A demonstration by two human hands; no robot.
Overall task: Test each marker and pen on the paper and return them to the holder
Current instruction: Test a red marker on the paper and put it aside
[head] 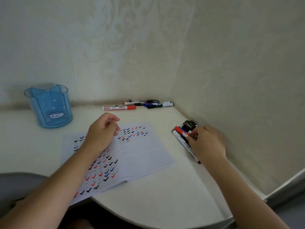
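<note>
A person's right hand point(207, 142) reaches into a bunch of markers point(183, 138) lying against the right-hand wall, fingers curled over the pile and seemingly closing on one; whether any is truly gripped cannot be told. The left hand point(102, 131) rests loosely curled and empty on the lined paper point(145, 154), steadying the sheet, which is already crowded with red, blue and black check marks. The blue divided pen holder point(49, 106) stands well apart at the far left, apparently empty, so nothing appears returned yet. A second group of markers and pens point(138, 104) lies along the back wall. The step in hand looks like picking the next marker to test; that calls for lifting one free of its neighbours, uncapping it, and finding bare lines, most of them on the sheet's right side. The rounded white tabletop point(165, 204) fits into a corner of pale, faintly patterned walls.
</note>
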